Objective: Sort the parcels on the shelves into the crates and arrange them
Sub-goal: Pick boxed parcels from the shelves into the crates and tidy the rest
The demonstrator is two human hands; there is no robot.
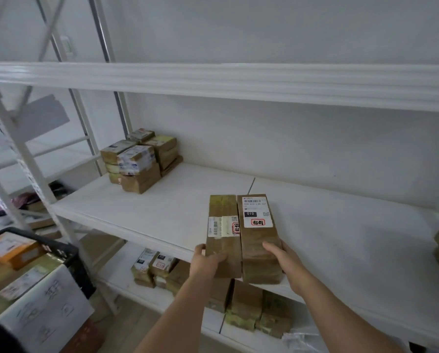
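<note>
At the near edge of the middle shelf (142,207), two long brown parcels lie side by side, touching along their length, with their near ends sticking out past the shelf lip toward the person. The left parcel (223,225) carries a barcode label across its middle; the right parcel (257,225) has a larger white label with a barcode and a red stamp at its far end. The left hand (205,263) grips the near end of the left parcel, thumb curled over its top face and the other fingers hidden beneath. The right hand (285,261) holds the near end of the right parcel from its outer side, thumb laid on top, fingers wrapped round the side and out of sight. Both hands are closed on their loads, not slack. This looks like the pick-up step: the pair is being drawn off the shelf together. The next move would seem to call for lifting both clear and swinging left and down toward the black crate (68,250) at the near left, which already holds an orange box (9,250) and other packets. Squeezing the two parcels together should help, since each hand holds only one end. More stacks wait at the far left of this shelf (139,159) and on the shelf below (249,309).
</note>
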